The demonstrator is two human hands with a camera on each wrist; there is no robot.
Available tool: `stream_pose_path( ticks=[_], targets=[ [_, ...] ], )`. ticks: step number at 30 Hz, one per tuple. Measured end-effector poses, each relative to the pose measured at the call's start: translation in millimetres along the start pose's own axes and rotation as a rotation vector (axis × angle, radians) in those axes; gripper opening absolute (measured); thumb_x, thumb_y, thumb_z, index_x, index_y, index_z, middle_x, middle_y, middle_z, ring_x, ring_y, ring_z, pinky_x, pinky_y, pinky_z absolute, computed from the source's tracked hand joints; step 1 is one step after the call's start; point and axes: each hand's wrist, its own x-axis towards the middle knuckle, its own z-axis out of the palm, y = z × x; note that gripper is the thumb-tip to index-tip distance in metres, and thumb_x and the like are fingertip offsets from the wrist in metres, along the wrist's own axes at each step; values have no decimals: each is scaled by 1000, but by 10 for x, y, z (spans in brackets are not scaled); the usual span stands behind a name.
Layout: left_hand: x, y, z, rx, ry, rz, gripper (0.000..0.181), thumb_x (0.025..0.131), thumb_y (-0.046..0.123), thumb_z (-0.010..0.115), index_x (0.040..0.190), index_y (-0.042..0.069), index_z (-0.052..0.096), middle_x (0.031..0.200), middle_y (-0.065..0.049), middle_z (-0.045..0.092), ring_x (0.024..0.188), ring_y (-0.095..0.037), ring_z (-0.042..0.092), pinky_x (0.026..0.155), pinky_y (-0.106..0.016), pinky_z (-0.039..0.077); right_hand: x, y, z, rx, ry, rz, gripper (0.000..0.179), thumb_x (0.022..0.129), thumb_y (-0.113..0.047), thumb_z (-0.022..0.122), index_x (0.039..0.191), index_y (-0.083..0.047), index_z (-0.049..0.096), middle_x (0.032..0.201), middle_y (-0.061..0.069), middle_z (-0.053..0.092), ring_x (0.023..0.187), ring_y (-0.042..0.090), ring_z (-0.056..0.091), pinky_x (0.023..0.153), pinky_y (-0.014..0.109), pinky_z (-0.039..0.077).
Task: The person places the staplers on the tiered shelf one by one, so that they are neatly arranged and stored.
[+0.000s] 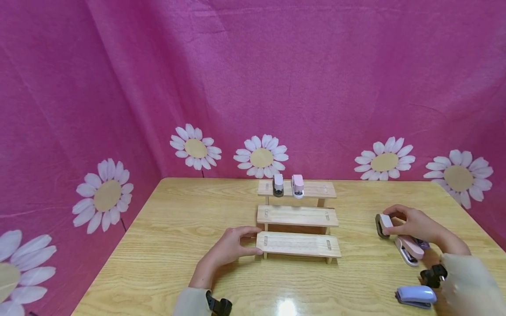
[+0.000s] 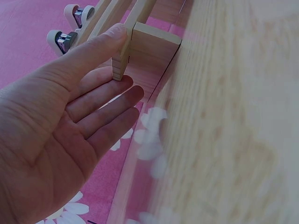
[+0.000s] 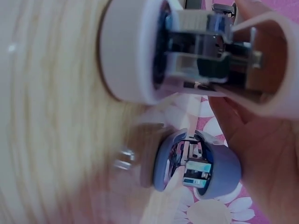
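White stapler (image 1: 384, 225): right of frame, pinched between thumb and fingers of right hand (image 1: 415, 226); whether lifted, cannot tell. Salmon stapler (image 1: 412, 248) just below it, purple stapler (image 3: 225, 170) partly hidden by same hand. Lilac stapler (image 1: 417, 295) lower right. Left hand (image 1: 231, 246) pinches left end of lowest tier of wooden rack (image 1: 298, 243), center frame. Grey stapler (image 1: 278, 184), light-pink stapler (image 1: 298, 185) side by side on top tier. Wood-grain tabletop (image 1: 178, 219); magenta daisy cloth (image 1: 276, 66) behind.

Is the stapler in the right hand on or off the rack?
Off: in the head view, the right hand grips the stapler apart from the rack.
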Motion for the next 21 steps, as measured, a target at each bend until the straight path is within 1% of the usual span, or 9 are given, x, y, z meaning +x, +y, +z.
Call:
stream_pose_path(
  ticks=[2, 7, 12, 14, 15, 17, 19, 20, 21],
  targets=[
    [0, 1, 0, -4, 0, -2, 57, 81, 33, 79, 131, 11, 62, 131, -7, 66, 121, -21, 63, 107, -40, 50, 5, 0, 9, 8, 3, 3, 57, 81, -37, 79, 120, -2, 57, 126, 27, 59, 119, 49, 51, 96, 69, 44],
    [-1, 9, 1, 13, 4, 1, 57, 81, 34, 79, 131, 11, 62, 131, -6, 66, 121, -21, 63, 108, -41, 49, 1, -6, 12, 14, 16, 9, 59, 81, -39, 79, 120, -2, 56, 127, 28, 57, 119, 50, 50, 95, 70, 44],
    [0, 13, -3, 21, 6, -3, 57, 81, 35, 79, 131, 11, 62, 131, -7, 66, 121, -21, 63, 108, -41, 49, -3, -40, -34, 16, 56, -40, 58, 81, -36, 79, 120, 0, 56, 124, 26, 60, 119, 50, 51, 96, 70, 43],
    [0, 14, -8, 23, 9, -7, 57, 81, 35, 79, 131, 11, 62, 131, -7, 66, 121, -22, 63, 108, -41, 49, 1, -73, -63, 23, 73, -61, 57, 81, -35, 80, 120, 0, 56, 121, 24, 61, 117, 46, 52, 95, 68, 44],
    [0, 13, -9, 23, 10, -7, 57, 81, 35, 79, 131, 11, 62, 132, -7, 66, 121, -22, 63, 108, -42, 49, 3, -90, -76, 19, 83, -66, 57, 81, -35, 80, 120, -1, 56, 120, 22, 62, 116, 41, 54, 97, 60, 47],
    [0, 10, -9, 26, 12, -7, 58, 81, 36, 79, 131, 12, 62, 132, -7, 65, 122, -22, 62, 109, -42, 48, 8, -120, -102, 16, 105, -80, 56, 80, -35, 81, 119, -3, 57, 118, 18, 62, 115, 23, 55, 100, 40, 50],
    [-1, 7, -7, 20, 10, -5, 58, 81, 35, 79, 131, 12, 62, 132, -7, 65, 122, -22, 62, 109, -42, 48, 17, -142, -114, 15, 138, -109, 54, 79, -34, 82, 117, -4, 58, 115, 15, 64, 110, 2, 53, 95, 15, 45],
    [-1, 4, -4, 19, 9, -4, 58, 81, 35, 79, 131, 12, 62, 132, -7, 65, 122, -22, 62, 109, -42, 49, 23, -153, -118, 12, 153, -124, 53, 79, -33, 82, 116, -4, 59, 114, 13, 64, 106, -7, 50, 90, 5, 40],
    [-2, 1, -2, 17, 8, -3, 58, 81, 35, 79, 131, 11, 62, 132, -7, 66, 122, -22, 63, 109, -42, 49, 29, -164, -123, 10, 163, -136, 52, 79, -33, 82, 116, -5, 59, 113, 12, 64, 103, -15, 46, 84, -2, 34]
  ],
)
